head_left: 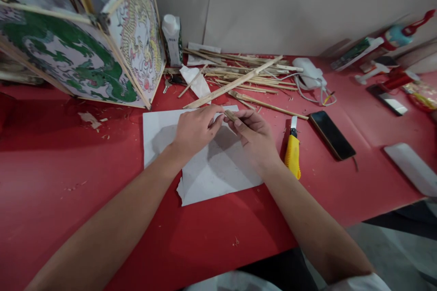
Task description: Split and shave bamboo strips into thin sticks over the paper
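Above a sheet of white paper (221, 168) on the red table, my two hands are close together. My right hand (254, 136) is closed around a short, light brown piece (231, 115), its thumb lying along it. Beside its far end, my left hand (198, 125) has thumb and forefinger pinched; what lies between those fingertips is too small to make out. Just beyond both hands, a long flat bamboo strip (235, 82) lies slanted across a pile of thin sticks (252, 61). To the right of my right hand is a yellow cutter (292, 152) with its blade showing.
A lantern frame with painted dragon panels (78, 61) stands at the back left, near a white carton (172, 41). A black phone (332, 135), a white charger with cable (309, 72) and a white case (411, 168) lie to the right. The table's front edge (266, 259) is near me.
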{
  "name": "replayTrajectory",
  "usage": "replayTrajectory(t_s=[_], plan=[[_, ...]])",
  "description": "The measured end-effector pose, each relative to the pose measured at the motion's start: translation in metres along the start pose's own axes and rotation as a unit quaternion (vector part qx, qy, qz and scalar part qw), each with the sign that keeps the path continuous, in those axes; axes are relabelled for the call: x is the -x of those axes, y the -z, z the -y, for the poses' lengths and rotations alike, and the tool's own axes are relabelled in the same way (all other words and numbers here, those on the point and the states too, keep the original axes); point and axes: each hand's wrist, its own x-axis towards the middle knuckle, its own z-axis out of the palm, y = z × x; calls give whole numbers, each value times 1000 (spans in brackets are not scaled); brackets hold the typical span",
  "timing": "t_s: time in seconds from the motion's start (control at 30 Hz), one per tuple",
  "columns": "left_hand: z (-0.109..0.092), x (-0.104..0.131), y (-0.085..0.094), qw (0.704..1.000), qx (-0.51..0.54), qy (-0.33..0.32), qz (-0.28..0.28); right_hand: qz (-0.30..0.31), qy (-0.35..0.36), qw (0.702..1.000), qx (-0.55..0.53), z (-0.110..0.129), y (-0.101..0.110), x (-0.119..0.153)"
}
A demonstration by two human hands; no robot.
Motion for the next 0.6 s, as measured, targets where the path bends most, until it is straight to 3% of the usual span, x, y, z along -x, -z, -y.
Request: replayTrajectory(t_s=[0.4, 0.6], plan=[[1, 1, -2, 999, -14, -39, -24, -2, -8, 1000, 13, -3, 1, 0], [2, 0, -2, 999, -14, -31, -5, -6, 2, 1000, 9, -6, 2, -1]])
